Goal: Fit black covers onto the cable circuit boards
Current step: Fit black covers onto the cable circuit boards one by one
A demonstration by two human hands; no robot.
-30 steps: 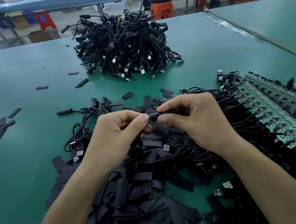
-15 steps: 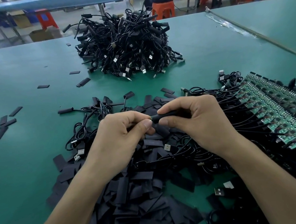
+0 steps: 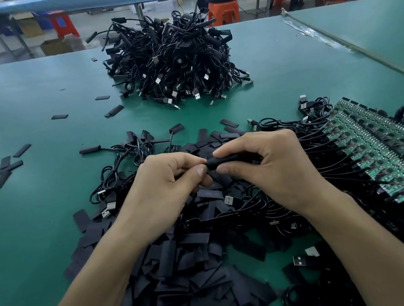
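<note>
Black sleeving sits at frame centre: the right hand [image 3: 274, 168] pinches a black cover [image 3: 223, 161] by thumb and forefinger, while the left hand [image 3: 166, 184] pinches its near end, probably steadying the board inside (hidden) so the cover slides on. Bare circuit boards [image 3: 384, 151] wait at right on the green counter [image 3: 17, 101].

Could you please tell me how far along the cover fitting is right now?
Looks done: the far pile of cables, seemingly covered. In hand: the left hand and right hand pinch one black cover between them. Left: the row of bare green circuit boards on the right, with a heap of loose covers near.
</note>
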